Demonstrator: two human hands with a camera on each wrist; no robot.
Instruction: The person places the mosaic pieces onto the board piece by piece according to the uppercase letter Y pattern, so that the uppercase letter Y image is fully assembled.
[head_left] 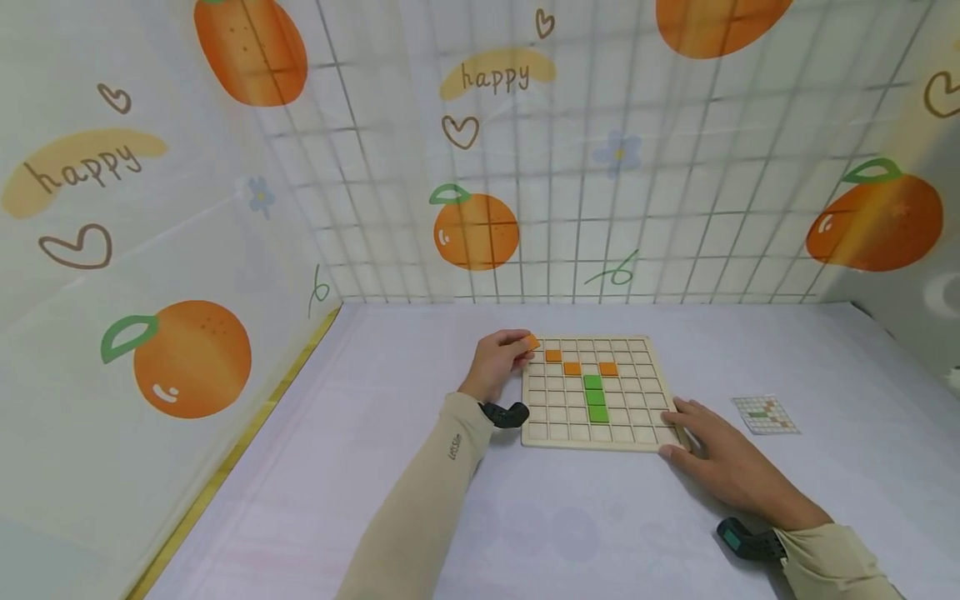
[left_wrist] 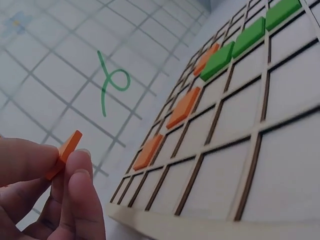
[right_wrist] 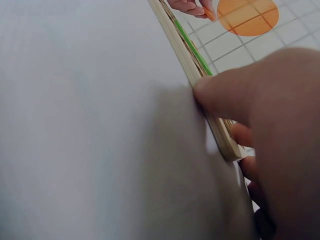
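A wooden grid board (head_left: 555, 410) lies on the table between the hands. Between thumb and fingers, the left hand (head_left: 495, 364) pinches a small orange square tile (left_wrist: 70, 146), over the board's far left corner in the head view. The right hand (head_left: 723, 462) holds the board's near right corner, its thumb against the front edge and its fingers at the right side. Three green tiles (head_left: 595, 397) form a column in the grid. Three orange tiles (head_left: 572, 369) sit in cells beyond that column, two stepping toward the far left and one to the right.
To the right of the board, a small card (head_left: 765, 415) with a printed grid pattern lies on the white table (head_left: 570, 517). Behind the table stands a white wall covering (head_left: 525, 167) printed with oranges, over a wire grid. Another printed side panel (head_left: 187, 250) borders the left.
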